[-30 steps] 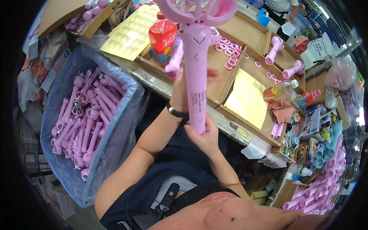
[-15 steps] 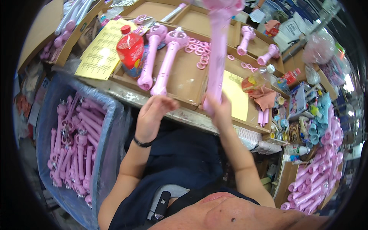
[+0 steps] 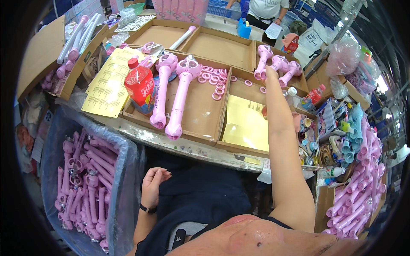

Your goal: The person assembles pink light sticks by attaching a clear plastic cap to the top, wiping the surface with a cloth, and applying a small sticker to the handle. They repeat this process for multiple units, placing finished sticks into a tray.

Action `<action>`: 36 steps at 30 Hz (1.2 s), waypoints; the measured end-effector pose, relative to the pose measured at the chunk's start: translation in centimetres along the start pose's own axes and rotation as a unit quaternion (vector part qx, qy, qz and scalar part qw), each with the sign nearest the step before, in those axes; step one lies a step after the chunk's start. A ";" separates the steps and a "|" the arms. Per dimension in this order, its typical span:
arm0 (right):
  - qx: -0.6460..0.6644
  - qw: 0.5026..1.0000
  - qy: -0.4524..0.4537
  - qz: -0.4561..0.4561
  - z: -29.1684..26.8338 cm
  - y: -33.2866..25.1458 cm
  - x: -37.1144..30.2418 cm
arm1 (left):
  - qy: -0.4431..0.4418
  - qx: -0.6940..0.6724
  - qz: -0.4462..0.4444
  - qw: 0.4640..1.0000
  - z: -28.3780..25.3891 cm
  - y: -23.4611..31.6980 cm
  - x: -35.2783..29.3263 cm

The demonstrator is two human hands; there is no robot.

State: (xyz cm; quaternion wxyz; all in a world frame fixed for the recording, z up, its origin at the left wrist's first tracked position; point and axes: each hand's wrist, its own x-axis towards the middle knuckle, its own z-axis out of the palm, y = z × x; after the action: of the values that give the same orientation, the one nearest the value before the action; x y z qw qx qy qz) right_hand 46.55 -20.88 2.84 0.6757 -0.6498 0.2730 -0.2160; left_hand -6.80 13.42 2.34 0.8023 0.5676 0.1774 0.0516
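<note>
My right hand [image 3: 270,73] reaches to the back right cardboard tray [image 3: 301,88], its fingers around the handle end of a pink toy wand [image 3: 279,63]. That wand lies between two other pink wands, one on its left [image 3: 263,62] and one on its right [image 3: 291,74]. My left hand [image 3: 154,179] hangs below the table edge with curled fingers pressed together, holding nothing. Nearer, two long pink wands with round heads [image 3: 184,91] [image 3: 162,91] lean over the rim of the front tray. Pink rings [image 3: 215,81] are scattered in that tray.
A red-capped bottle [image 3: 140,85] stands beside yellow printed sheets [image 3: 109,83]. At lower left, a blue lined bin [image 3: 124,170] holds many pink wands. Pink tubes [image 3: 352,200] are piled at lower right. Another person [image 3: 267,10] stands beyond the table.
My right hand has moved far and right, carrying the raised pink wand down into the back right tray between two others. My left hand has dropped below the table edge. The view has tilted up.
</note>
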 end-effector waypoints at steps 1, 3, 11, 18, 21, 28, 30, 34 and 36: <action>-0.045 0.999 -0.019 -0.014 -0.8 0.2 -0.2 | -0.006 0.018 0.015 1.000 0.4 0.7 0.2; -0.151 0.987 -0.048 -0.027 -2.3 -0.1 -1.5 | -0.035 0.098 0.075 0.992 1.4 2.3 0.8; -0.254 0.868 -0.085 -0.418 -4.8 1.4 -11.3 | -0.110 0.421 0.428 0.792 6.6 9.3 11.2; -0.458 0.737 -0.274 -0.414 -11.7 4.5 -14.7 | -0.138 0.688 0.206 0.682 9.4 6.4 24.2; -0.500 0.712 -0.274 -0.410 -11.8 5.2 -14.7 | -0.076 0.669 0.093 0.734 10.1 6.0 26.5; -0.483 0.742 -0.231 -0.404 -10.7 6.6 -14.2 | -0.185 0.184 0.067 0.963 10.4 10.9 18.8; -0.458 0.752 -0.229 -0.416 -11.0 6.8 -14.2 | -0.192 0.131 0.184 0.955 9.8 11.2 14.5; -0.426 0.713 -0.214 -0.514 -11.6 6.9 -14.3 | -0.186 -0.040 0.187 0.964 7.6 10.2 7.9; -0.384 0.691 -0.205 -0.576 -11.9 6.9 -14.3 | -0.250 -0.146 0.135 0.948 5.9 9.6 6.1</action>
State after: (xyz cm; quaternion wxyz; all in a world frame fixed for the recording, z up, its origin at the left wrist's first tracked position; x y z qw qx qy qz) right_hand 27.52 -20.24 -2.83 0.1490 -0.9106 -0.2413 -0.3007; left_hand 2.02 13.25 11.62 0.8804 0.4577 -0.1168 0.0413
